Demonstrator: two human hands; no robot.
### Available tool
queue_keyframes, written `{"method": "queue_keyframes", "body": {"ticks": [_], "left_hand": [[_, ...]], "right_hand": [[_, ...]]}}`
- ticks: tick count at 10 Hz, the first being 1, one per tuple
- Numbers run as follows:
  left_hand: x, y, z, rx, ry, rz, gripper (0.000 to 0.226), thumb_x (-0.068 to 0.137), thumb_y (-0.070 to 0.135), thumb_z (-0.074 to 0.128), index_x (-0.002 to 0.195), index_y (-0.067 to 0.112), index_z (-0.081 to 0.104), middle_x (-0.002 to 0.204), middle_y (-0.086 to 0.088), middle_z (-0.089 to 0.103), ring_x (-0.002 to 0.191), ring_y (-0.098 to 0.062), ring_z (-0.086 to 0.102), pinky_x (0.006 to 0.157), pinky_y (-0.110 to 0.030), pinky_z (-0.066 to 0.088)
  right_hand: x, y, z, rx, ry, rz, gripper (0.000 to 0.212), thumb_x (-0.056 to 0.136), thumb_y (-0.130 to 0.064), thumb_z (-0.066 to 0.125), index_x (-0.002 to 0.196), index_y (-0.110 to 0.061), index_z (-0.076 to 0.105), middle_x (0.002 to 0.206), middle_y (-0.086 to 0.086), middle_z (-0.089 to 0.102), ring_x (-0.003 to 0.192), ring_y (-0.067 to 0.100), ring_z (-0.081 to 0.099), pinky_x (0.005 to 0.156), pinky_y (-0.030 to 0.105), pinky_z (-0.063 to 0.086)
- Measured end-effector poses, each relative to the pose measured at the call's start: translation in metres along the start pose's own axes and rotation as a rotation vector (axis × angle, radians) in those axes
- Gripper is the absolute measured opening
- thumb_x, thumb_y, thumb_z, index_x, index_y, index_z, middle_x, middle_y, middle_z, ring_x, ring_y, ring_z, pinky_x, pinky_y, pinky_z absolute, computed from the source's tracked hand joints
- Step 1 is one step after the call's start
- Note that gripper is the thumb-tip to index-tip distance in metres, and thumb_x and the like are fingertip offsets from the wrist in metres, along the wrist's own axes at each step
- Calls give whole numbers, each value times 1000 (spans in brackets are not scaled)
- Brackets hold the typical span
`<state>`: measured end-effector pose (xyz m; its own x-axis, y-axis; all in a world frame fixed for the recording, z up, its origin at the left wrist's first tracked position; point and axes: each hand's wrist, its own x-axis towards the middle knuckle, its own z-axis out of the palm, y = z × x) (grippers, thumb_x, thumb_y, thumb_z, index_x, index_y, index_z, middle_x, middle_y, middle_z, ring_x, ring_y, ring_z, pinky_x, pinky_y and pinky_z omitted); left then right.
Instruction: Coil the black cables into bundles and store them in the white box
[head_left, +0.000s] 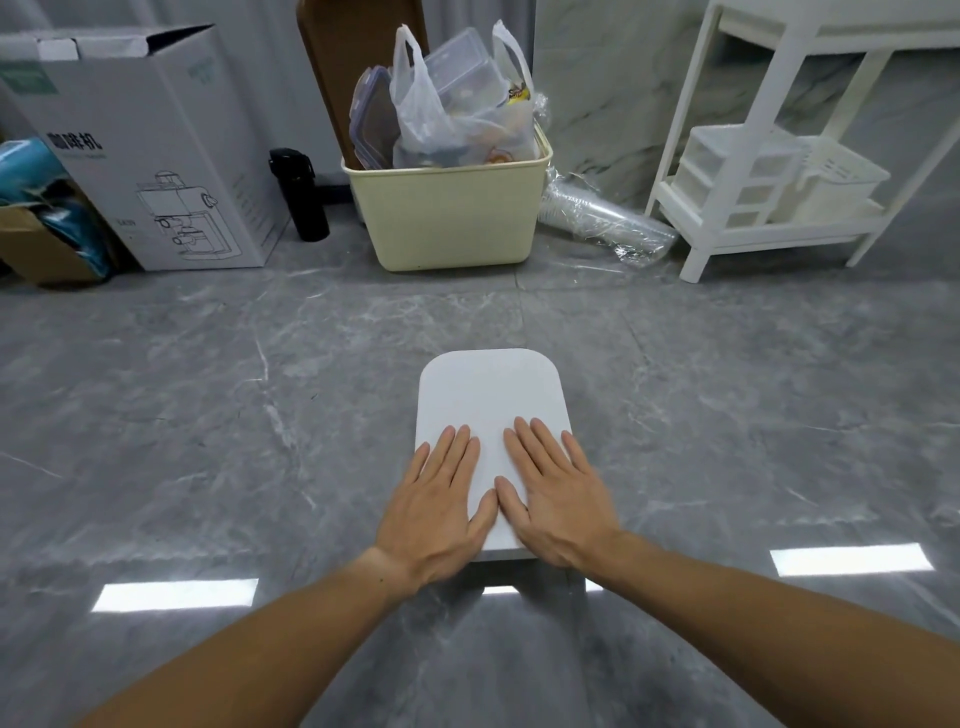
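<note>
Head view: white box (488, 395) closed, on grey floor (208, 415), lid flat. Left hand (434, 512) and right hand (556, 506) palm-down on near half of lid, fingers (457, 447) straight, spread, gripping nothing; thumbs touching at centre. Lid's far half bare beyond fingertips. Black cables not visible.

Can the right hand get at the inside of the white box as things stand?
Probably not yet: the white box has its lid on, and both the right hand and left hand lie flat on it.
</note>
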<state>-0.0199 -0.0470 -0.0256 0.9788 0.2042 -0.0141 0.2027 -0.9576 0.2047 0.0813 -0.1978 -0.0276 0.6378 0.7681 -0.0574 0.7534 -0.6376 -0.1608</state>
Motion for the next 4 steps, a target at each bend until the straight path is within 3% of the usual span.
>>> {"method": "queue_keyframes", "body": {"ticks": [3,4], "left_hand": [[3,-3,-10,-10,-130,13,70,102,56,14,157,18,-8,165,3,-13,150,-8,-18,117,-25,-18],[8,-6,-31,-74,-129,7,69,102,57,18,159,22,1,167,8,-4,152,-7,-8,115,-22,-13]], "right_hand": [[3,1,-6,10,-112,5,69,102,-58,8,158,-21,-11,166,-3,-16,151,14,-20,118,35,-20],[6,3,-20,107,-133,12,70,102,-59,13,160,-22,-1,168,-3,-7,153,14,-14,117,33,-18]]}}
